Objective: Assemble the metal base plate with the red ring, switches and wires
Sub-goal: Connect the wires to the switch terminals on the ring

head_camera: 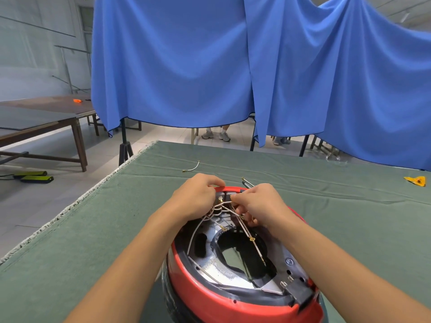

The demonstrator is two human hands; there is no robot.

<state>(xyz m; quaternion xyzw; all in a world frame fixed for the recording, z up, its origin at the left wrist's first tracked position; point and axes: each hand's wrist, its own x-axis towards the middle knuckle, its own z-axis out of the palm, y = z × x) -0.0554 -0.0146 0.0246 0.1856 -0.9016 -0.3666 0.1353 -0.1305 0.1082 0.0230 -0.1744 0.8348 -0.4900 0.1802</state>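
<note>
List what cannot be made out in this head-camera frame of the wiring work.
- Left hand fingertips at the red ring far rim: curled out of sight, so what they grip is unclear.
- Terminal under the right hand: covered by the fingers pinching the white wires.
- Ring's near edge: cut off by the bottom of the frame.
- Yellow item at the far right of the table: too small to identify.

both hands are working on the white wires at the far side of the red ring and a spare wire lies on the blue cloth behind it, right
Not quite. In the head view the spare wire lies on green cloth; the blue is the hanging curtain. The left hand and right hand do work the white wires at the red ring far side.
</note>
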